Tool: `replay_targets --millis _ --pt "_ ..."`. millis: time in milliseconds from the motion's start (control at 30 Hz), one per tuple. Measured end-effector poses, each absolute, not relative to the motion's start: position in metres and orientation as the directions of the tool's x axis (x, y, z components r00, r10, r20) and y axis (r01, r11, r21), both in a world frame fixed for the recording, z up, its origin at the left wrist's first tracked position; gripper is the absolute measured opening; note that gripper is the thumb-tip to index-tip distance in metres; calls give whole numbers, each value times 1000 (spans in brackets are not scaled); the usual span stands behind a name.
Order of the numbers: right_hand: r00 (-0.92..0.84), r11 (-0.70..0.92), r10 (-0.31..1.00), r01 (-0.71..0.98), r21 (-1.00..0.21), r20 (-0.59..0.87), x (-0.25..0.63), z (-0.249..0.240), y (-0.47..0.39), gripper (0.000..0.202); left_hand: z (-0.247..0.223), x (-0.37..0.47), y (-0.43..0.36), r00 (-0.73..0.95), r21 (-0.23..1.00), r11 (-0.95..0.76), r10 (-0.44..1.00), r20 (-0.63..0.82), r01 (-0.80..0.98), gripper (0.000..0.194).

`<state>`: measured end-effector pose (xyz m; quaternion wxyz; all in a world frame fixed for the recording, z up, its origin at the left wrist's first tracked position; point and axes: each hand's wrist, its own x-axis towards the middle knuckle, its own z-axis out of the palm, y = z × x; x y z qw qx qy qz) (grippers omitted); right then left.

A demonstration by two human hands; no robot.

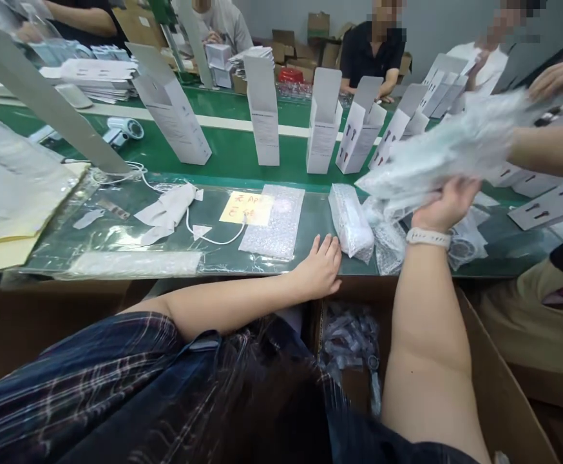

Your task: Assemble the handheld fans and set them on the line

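Note:
My left hand (316,265) lies on the front edge of the bench, its fingers stretched out and nothing in it. Just right of its fingertips is a bubble-wrapped package (352,222). My right hand (448,201), with a white band at the wrist, grips a bundle of clear bubble-wrap bags (455,145) from below, raised over the bench. Motion blurs the bundle. A co-worker's arm (552,151) reaches in from the right behind it. More wrapped packages (390,238) lie under the bundle. A flat bubble-wrap bag (281,225) sits left of my left hand.
Several open white boxes (265,129) stand on the green conveyor (223,145). A white camera (124,131) lies at the left, near a slanted post (54,90). A yellow note (245,208) and white cable (214,241) are on the bench. Below, a carton (494,361) holds plastic-wrapped parts.

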<state>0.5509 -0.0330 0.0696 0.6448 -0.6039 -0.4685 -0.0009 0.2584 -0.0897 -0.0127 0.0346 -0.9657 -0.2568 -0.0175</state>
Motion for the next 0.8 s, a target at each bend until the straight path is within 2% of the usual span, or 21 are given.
replay_targets --millis 100,200,300,400,500,567,633,700,800 --pt "641 187 565 515 -837 520 547 31 -38 78 -15 258 -91 875 -94 -870 480 64 484 81" --pt "665 76 588 522 -849 461 554 4 -75 61 -17 259 -91 871 -112 -864 483 84 490 78" --pt "670 -37 583 587 -809 460 558 -4 -113 46 -15 259 -90 869 -82 -866 488 81 494 77" --pt "644 -125 652 611 -781 399 549 -4 -149 31 -8 256 -85 865 -9 -866 500 30 501 77" --pt "642 -180 704 574 -799 302 536 -9 -205 31 -1 250 -79 868 -1 -868 496 -23 496 79" --pt "709 -201 642 523 -829 292 533 -18 -259 36 2 248 -76 888 -48 -887 460 -24 458 77" --pt "809 -182 510 432 -884 290 535 -39 -320 42 2 250 -75 890 -76 -888 455 -9 453 72" --pt "880 -195 441 287 -938 178 541 -75 -375 46 0 252 -76 870 -82 -868 493 -22 490 67" --pt "826 -438 519 36 -898 -220 542 -157 -428 49 -1 246 -75 821 -110 -824 565 -80 556 67"
